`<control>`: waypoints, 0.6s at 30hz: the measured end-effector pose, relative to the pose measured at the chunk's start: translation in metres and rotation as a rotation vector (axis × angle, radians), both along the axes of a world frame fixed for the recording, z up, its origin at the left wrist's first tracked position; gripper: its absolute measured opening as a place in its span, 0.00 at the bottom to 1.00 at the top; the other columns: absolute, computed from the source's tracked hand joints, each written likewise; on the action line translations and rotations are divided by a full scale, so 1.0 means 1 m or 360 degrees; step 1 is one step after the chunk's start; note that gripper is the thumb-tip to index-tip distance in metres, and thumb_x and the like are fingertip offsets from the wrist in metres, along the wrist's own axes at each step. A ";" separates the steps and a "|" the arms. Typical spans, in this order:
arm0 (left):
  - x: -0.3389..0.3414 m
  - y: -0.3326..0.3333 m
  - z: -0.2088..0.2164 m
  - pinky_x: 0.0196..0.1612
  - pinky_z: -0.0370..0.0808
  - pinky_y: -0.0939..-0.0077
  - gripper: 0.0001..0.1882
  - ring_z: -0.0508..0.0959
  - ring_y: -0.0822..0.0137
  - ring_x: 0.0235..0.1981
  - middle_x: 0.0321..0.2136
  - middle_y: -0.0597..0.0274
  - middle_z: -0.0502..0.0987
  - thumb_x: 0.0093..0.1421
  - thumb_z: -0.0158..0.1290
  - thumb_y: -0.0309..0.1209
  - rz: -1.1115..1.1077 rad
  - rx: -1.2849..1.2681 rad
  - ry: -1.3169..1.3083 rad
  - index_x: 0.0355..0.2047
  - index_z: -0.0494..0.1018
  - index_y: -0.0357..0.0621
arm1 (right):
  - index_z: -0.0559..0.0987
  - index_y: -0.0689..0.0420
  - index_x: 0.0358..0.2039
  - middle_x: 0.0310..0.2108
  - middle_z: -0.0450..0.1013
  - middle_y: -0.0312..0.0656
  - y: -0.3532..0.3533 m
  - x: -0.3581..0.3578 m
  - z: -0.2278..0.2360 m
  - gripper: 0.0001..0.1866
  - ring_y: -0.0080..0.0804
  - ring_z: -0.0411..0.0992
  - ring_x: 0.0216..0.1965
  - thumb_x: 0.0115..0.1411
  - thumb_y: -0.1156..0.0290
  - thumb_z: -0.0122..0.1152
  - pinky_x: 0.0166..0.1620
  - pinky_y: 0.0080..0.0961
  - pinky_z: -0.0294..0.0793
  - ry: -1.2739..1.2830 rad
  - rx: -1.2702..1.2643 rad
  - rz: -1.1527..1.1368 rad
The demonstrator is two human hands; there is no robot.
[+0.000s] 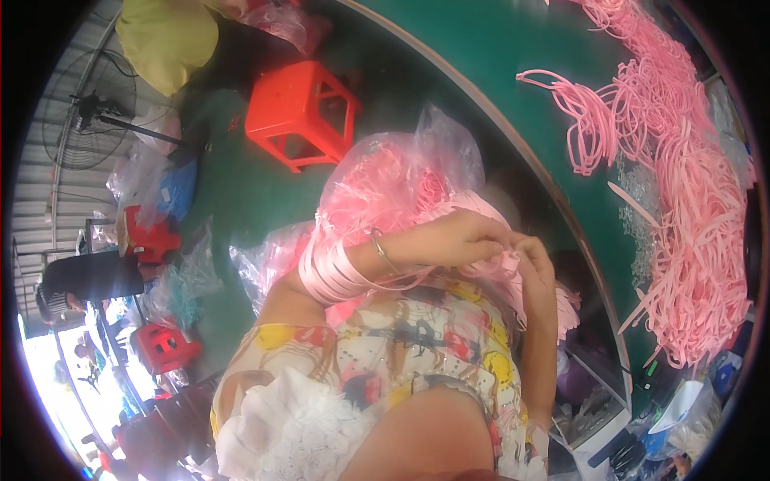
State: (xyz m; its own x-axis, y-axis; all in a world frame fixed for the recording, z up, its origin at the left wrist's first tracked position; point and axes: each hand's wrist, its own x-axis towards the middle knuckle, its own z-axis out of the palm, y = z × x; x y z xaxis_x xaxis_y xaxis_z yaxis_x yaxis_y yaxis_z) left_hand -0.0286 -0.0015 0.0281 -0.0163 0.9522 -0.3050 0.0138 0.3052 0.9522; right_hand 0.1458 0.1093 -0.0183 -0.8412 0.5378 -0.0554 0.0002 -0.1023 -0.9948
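Handwork on pink straps beside a green table (513, 40), which serves as the reference for all positions. The left hand (461, 238) and right hand (535, 260) meet just to the left of the table's edge, above the person's lap. The left hand's fingers are curled inward, thumb and forefinger brought together on a short pink strap (508, 263); the right hand's thumb and forefinger pinch the same strap from the other side, with almost no gap. The remaining fingers of both hands are bent, and whether they grip anything cannot be told. Several pink loops (325, 268) encircle the left forearm, with a bracelet (382, 252) at the wrist. A clear bag (449, 140) of pink straps lies to the left of the table, behind the left forearm.

On the table, toward its right side, stretches a large tangled heap (690, 208) of pink straps; a smaller looped bundle (581, 128) adjoins it on the left, and small clear pieces (635, 224) lie alongside. Left of the table stands a red stool (285, 104). Well apart, farther left, are a fan (84, 112) and another person in dark clothing (92, 276).
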 end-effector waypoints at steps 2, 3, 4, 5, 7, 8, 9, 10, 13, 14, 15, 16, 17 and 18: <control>-0.010 -0.001 -0.002 0.32 0.74 0.83 0.12 0.74 0.79 0.31 0.28 0.69 0.72 0.64 0.47 0.33 -0.0061 0.0017 -0.0060 0.41 0.74 0.39 | 0.72 0.58 0.35 0.35 0.70 0.33 0.008 0.009 -0.021 0.05 0.19 0.66 0.36 0.61 0.71 0.51 0.40 0.16 0.65 -0.0172 -0.0479 0.0263; -0.012 0.001 0.011 0.32 0.74 0.83 0.11 0.74 0.78 0.33 0.28 0.69 0.72 0.64 0.48 0.32 -0.0069 0.0080 -0.0129 0.40 0.74 0.38 | 0.73 0.56 0.36 0.33 0.68 0.30 0.005 0.007 -0.015 0.06 0.15 0.64 0.32 0.60 0.69 0.54 0.36 0.12 0.63 -0.0107 -0.0564 0.0296; -0.015 -0.001 0.024 0.33 0.73 0.83 0.11 0.74 0.78 0.33 0.28 0.69 0.72 0.64 0.49 0.33 -0.0022 -0.0063 -0.0195 0.40 0.74 0.38 | 0.73 0.57 0.36 0.31 0.68 0.31 0.009 0.007 -0.029 0.07 0.14 0.63 0.27 0.60 0.68 0.55 0.30 0.12 0.63 -0.0240 -0.0541 0.0270; -0.017 -0.004 0.027 0.34 0.72 0.83 0.11 0.73 0.78 0.33 0.28 0.69 0.73 0.64 0.49 0.33 0.0016 -0.0202 -0.0275 0.39 0.74 0.38 | 0.73 0.58 0.36 0.29 0.67 0.31 0.010 0.005 -0.028 0.07 0.14 0.63 0.25 0.60 0.68 0.55 0.27 0.12 0.62 -0.0082 -0.0609 0.0259; -0.023 -0.010 0.002 0.34 0.70 0.83 0.10 0.72 0.79 0.31 0.28 0.70 0.73 0.63 0.51 0.33 0.0083 0.0055 -0.0100 0.36 0.74 0.38 | 0.73 0.59 0.35 0.27 0.67 0.32 0.007 0.003 -0.022 0.08 0.14 0.62 0.22 0.60 0.68 0.56 0.24 0.12 0.62 0.0098 -0.0718 0.0263; -0.024 -0.012 0.002 0.34 0.69 0.83 0.10 0.71 0.80 0.30 0.28 0.70 0.73 0.63 0.51 0.34 0.0069 -0.0027 -0.0184 0.35 0.75 0.38 | 0.73 0.59 0.35 0.26 0.66 0.32 0.009 0.002 -0.016 0.08 0.14 0.62 0.22 0.60 0.68 0.56 0.23 0.12 0.62 0.0134 -0.0756 0.0269; -0.026 -0.013 0.007 0.34 0.69 0.83 0.10 0.71 0.80 0.30 0.28 0.70 0.73 0.62 0.52 0.34 0.0050 -0.0111 -0.0244 0.34 0.75 0.38 | 0.73 0.59 0.34 0.26 0.66 0.32 0.012 0.002 -0.012 0.08 0.14 0.62 0.21 0.60 0.68 0.56 0.22 0.12 0.62 0.0193 -0.0792 0.0277; -0.025 -0.012 0.009 0.34 0.68 0.84 0.10 0.71 0.81 0.30 0.27 0.71 0.73 0.62 0.53 0.34 0.0035 -0.0196 -0.0301 0.34 0.75 0.38 | 0.72 0.59 0.33 0.27 0.67 0.34 0.015 0.004 -0.009 0.08 0.17 0.63 0.23 0.60 0.68 0.56 0.24 0.14 0.64 0.0202 -0.0780 0.0276; -0.023 -0.013 0.009 0.30 0.69 0.84 0.11 0.72 0.80 0.27 0.25 0.68 0.75 0.61 0.53 0.34 0.0032 -0.0192 -0.0258 0.32 0.76 0.37 | 0.72 0.61 0.31 0.30 0.68 0.37 0.017 0.007 0.000 0.07 0.20 0.65 0.28 0.59 0.70 0.57 0.26 0.15 0.68 0.0170 -0.0711 0.0314; -0.023 -0.014 0.011 0.29 0.69 0.84 0.11 0.73 0.79 0.26 0.24 0.67 0.76 0.61 0.53 0.34 0.0021 -0.0241 -0.0254 0.32 0.76 0.37 | 0.73 0.60 0.31 0.28 0.68 0.35 0.016 0.007 0.005 0.07 0.18 0.64 0.26 0.59 0.71 0.57 0.26 0.14 0.67 0.0144 -0.0647 0.0294; -0.022 -0.014 0.011 0.29 0.69 0.83 0.11 0.73 0.79 0.25 0.23 0.66 0.76 0.61 0.54 0.34 0.0019 -0.0268 -0.0286 0.32 0.76 0.37 | 0.74 0.60 0.31 0.27 0.67 0.33 0.015 0.006 0.010 0.06 0.15 0.64 0.25 0.60 0.71 0.57 0.25 0.14 0.65 0.0118 -0.0583 0.0277; -0.021 -0.014 0.011 0.28 0.69 0.83 0.11 0.74 0.78 0.25 0.23 0.66 0.76 0.61 0.54 0.34 0.0017 -0.0295 -0.0317 0.31 0.76 0.37 | 0.74 0.60 0.31 0.26 0.67 0.31 0.014 0.007 0.012 0.05 0.13 0.63 0.23 0.60 0.71 0.57 0.25 0.13 0.64 0.0091 -0.0519 0.0261; -0.020 -0.015 0.011 0.27 0.69 0.83 0.11 0.74 0.78 0.24 0.22 0.65 0.76 0.61 0.54 0.34 0.0020 -0.0319 -0.0348 0.31 0.77 0.37 | 0.75 0.60 0.31 0.27 0.67 0.31 0.015 0.008 0.014 0.05 0.13 0.63 0.24 0.60 0.72 0.57 0.26 0.12 0.64 0.0090 -0.0494 0.0273; -0.019 -0.015 0.012 0.27 0.68 0.84 0.11 0.73 0.78 0.23 0.21 0.66 0.75 0.60 0.54 0.34 0.0032 -0.0328 -0.0371 0.29 0.77 0.37 | 0.75 0.60 0.31 0.27 0.68 0.31 0.017 0.009 0.015 0.05 0.13 0.64 0.25 0.60 0.72 0.57 0.26 0.12 0.64 0.0090 -0.0469 0.0285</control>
State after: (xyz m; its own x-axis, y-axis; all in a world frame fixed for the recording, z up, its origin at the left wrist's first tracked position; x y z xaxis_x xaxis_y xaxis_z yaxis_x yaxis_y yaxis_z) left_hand -0.0476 -0.0162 0.0400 0.0586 0.8702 -0.4892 -0.2055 0.4901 0.8471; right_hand 0.1551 0.1262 -0.0037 -0.9269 0.3493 -0.1370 -0.0101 -0.3882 -0.9215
